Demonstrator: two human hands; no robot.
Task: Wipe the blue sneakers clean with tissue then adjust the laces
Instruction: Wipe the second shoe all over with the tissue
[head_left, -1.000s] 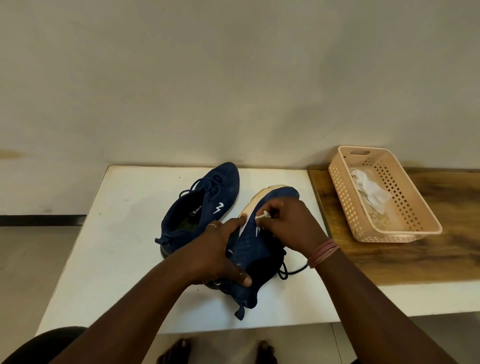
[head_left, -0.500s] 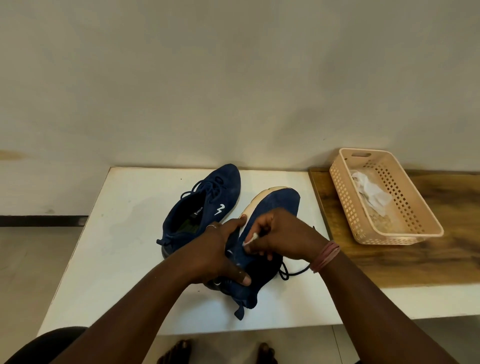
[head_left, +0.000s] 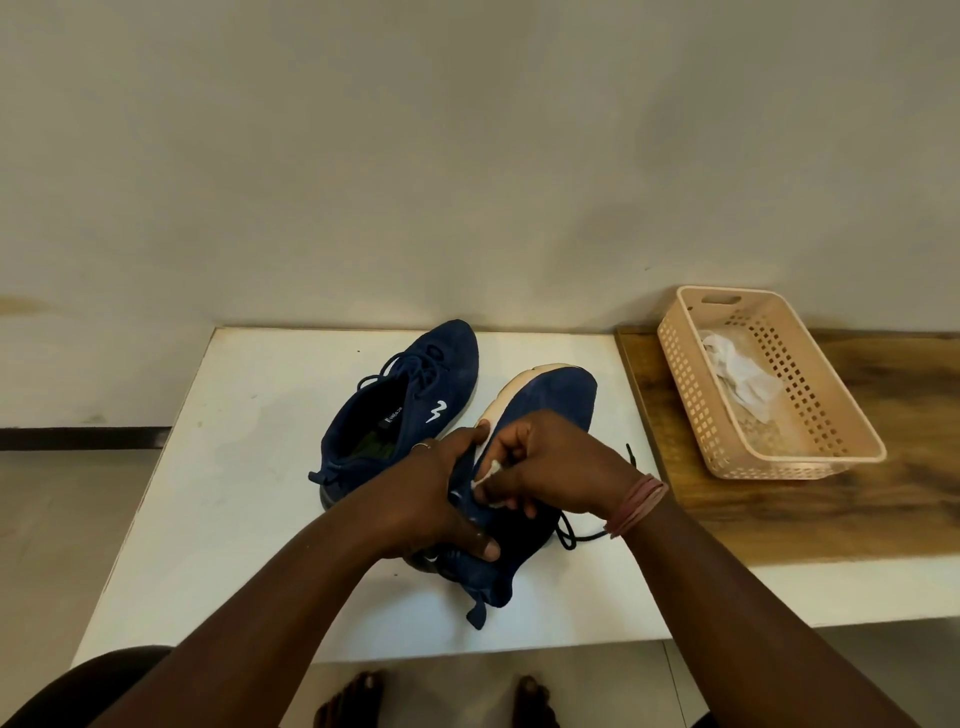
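Navy suede covers both sneakers on the white table. Nearer the person, one sneaker is tipped onto its side, its pale sole edge turned up and to the left. The left hand is clamped around its heel and collar, thumb on the sole edge. The right hand pinches a small wad of white tissue against the upper, just beside the left thumb. A loose dark lace trails out to the right under the wrist, which wears reddish bands. The other sneaker stands upright further back and to the left, laced, just beside the tipped one. On the wooden board at right sits a peach perforated basket holding crumpled white tissues.
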